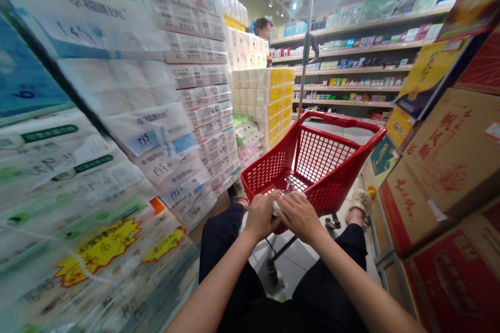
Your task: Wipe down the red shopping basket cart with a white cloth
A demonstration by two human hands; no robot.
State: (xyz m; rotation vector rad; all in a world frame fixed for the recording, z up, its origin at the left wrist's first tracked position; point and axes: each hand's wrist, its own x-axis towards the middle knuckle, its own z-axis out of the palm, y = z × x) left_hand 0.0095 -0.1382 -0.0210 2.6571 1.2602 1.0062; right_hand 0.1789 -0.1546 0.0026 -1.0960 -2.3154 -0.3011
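Observation:
A red plastic shopping cart (269, 170) stands before me between my legs, its basket of open grid showing nothing inside that I can make out. At its near rim, my left hand (261, 217) is closed with the fingers curled over the edge. Just beside it, my right hand (300, 214) is closed over a crumpled white cloth or tissue (276, 208), pressed on the same rim. The two hands nearly touch, and most of the white piece is hidden under the fingers.
Tall stacks of wrapped tissue packs (203, 104) line the left. Cardboard cartons (445, 151) are piled at the right. A metal pole (311, 15) rises behind the cart. Farther back are product shelves (347, 70) and a person (262, 28) partly hidden by the stacks.

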